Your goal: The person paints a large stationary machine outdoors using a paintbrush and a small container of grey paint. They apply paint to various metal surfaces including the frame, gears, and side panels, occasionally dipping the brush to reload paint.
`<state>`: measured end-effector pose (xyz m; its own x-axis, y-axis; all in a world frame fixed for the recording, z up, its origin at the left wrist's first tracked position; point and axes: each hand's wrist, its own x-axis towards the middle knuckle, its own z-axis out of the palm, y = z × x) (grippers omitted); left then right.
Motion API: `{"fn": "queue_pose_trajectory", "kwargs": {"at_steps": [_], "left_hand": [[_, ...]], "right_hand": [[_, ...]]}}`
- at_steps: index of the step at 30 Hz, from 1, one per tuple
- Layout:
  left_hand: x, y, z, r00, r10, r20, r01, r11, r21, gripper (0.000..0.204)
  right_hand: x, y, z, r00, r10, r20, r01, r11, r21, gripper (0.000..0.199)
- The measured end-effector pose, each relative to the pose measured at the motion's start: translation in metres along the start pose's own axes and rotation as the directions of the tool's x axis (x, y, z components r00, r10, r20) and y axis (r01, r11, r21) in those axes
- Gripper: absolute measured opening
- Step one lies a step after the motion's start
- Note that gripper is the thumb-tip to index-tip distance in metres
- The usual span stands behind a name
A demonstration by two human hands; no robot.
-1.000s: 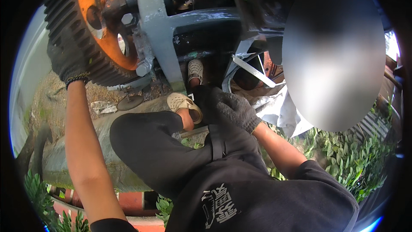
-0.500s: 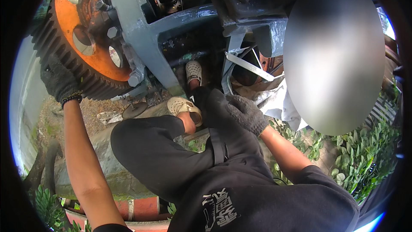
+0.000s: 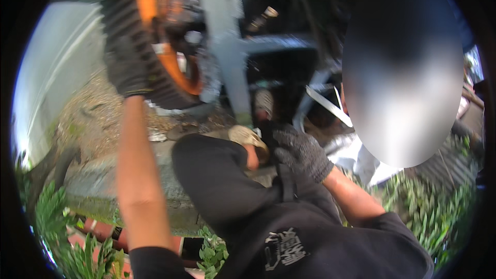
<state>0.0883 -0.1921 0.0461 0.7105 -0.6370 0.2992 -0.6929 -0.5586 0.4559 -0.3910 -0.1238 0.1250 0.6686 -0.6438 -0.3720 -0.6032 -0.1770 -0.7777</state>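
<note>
Fingers of left hand point(image 3: 126, 70) gripping upright knobby tyre point(image 3: 150, 72), orange rim point(image 3: 155, 31)

We see motion blur smearing the orange-rimmed wheel point(image 3: 155, 36); our gloved right hand point(image 3: 301, 153) hides whatever it grips.

Dark knit work glove on left hand point(image 3: 126, 70), matching dark grey textured glove on right hand point(image 3: 302, 154), forearms bare, black short sleeves, black top with small white print on chest, black trousers, tan shoe point(image 3: 247, 137)
</note>
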Motion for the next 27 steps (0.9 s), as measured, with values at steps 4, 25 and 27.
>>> {"fn": "queue_pose_trajectory", "kwargs": {"at_steps": [4,25,27], "left_hand": [[-0.006,0.042,-0.012,0.984,-0.18,-0.001,0.18,0.981,-0.067,0.084],[-0.006,0.034,-0.012,0.976,-0.195,0.097,0.21,0.962,-0.174,0.093],[-0.006,0.031,-0.009,0.985,-0.166,0.056,0.174,0.964,-0.203,0.092]], "right_hand": [[0.083,-0.077,-0.01,0.981,-0.19,-0.035,0.192,0.978,0.081,0.046],[0.373,-0.28,-0.119,0.767,-0.268,-0.582,0.443,0.879,0.178,0.155],[0.384,-0.269,-0.103,0.745,-0.36,-0.562,0.418,0.908,-0.028,0.165]]}}
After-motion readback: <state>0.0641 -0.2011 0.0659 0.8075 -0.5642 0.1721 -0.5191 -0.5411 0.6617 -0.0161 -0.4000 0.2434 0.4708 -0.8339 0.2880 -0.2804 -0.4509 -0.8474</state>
